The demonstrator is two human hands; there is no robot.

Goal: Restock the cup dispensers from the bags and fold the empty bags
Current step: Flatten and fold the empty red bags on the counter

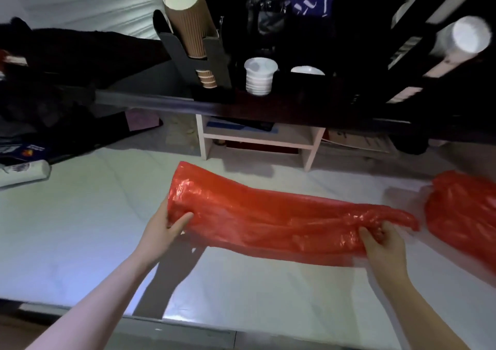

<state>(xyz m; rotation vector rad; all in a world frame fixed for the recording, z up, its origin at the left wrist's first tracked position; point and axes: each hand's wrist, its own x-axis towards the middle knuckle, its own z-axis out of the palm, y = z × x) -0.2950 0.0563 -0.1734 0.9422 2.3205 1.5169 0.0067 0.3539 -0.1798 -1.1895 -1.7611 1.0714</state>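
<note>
A long red plastic bag [268, 215] stretches flat and limp across the white surface [80, 229]. My left hand [163, 226] pinches its left end, thumb on top. My right hand [381, 245] grips the bunched right end. A second red bag [464, 215] lies crumpled at the right edge, apart from both hands. Behind, a black dispenser rack [214, 62] holds a tall stack of brown ribbed paper cups [188, 25]. A short stack of white cups [259, 77] stands beside it, and more white cups [467, 36] sit in a holder at the upper right.
A dark counter edge [188, 103] runs across the scene above a small white shelf unit [257, 137]. Dark cloth and bags [53, 86] pile at the left, with a rolled white packet [24, 171] near them. The white surface's front edge [188, 323] is close to me.
</note>
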